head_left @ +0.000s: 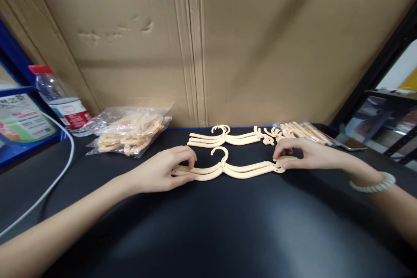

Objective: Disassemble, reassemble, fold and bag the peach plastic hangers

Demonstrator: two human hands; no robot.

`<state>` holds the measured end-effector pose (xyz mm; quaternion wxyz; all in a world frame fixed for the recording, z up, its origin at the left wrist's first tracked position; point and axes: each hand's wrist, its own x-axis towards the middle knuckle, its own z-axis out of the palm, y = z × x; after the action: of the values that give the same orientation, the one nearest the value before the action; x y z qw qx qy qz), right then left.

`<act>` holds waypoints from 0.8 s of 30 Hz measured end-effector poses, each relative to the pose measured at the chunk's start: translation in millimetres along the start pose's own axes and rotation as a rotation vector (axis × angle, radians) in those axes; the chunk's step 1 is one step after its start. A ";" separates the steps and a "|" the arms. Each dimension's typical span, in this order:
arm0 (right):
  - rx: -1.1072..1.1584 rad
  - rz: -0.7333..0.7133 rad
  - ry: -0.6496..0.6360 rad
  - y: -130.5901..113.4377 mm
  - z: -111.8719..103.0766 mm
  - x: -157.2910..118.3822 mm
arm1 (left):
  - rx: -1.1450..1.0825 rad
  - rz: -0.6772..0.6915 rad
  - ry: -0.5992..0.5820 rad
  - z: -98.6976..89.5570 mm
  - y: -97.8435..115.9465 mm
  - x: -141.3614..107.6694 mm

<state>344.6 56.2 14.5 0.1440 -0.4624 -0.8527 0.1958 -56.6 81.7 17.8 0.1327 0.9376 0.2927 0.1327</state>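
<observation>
Behind sit a bottle point(70, 109), bagged pieces point(132, 135) and more hangers point(241, 140). Left fingers point(189, 156) pinch one end of a beige, hooked hanger point(223, 168); right fingers point(289, 143), a small piece point(279, 165) at the other.

Cream hanger point(247, 171), black table point(208, 226), red bottle cap point(40, 69)

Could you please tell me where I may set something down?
The widest bare patch is the near tabletop, bordered by the front hanger, left forearm and right forearm. A slimmer strip separates front hanger and back hangers. The far edge is crowded: loose pieces, left bag, right bag.
</observation>
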 end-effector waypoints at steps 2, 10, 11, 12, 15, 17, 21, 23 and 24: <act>-0.018 -0.001 -0.014 0.0 1.0 0.0 | -0.019 0.016 0.029 4.0 -1.2 1.2; -0.065 -0.033 0.355 9.2 12.4 5.4 | -0.130 -0.163 0.366 19.9 -31.1 6.0; -0.086 -0.043 0.399 10.8 15.7 7.2 | -0.126 -0.195 0.389 21.0 -34.8 5.9; -0.111 -0.057 0.431 12.3 19.1 9.0 | -0.120 -0.217 0.402 21.9 -37.7 5.8; -0.179 -0.105 0.455 15.7 27.6 13.1 | -0.109 -0.249 0.411 23.3 -42.0 5.5; -0.195 -0.122 0.444 17.1 30.6 14.3 | -0.105 -0.247 0.398 24.1 -42.9 5.6; -0.203 -0.118 0.464 17.8 31.7 14.8 | -0.099 -0.220 0.364 26.6 -44.8 5.2; -0.210 -0.099 0.488 17.1 31.5 15.3 | -0.096 -0.210 0.348 28.1 -46.1 4.6; -0.213 -0.086 0.500 16.6 31.4 15.6 | -0.095 -0.207 0.342 28.6 -46.6 4.3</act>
<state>335.0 71.3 -19.9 0.3088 -0.4724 -0.8252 -0.0216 -67.7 116.3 -23.3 0.1379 0.8590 0.3993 0.2892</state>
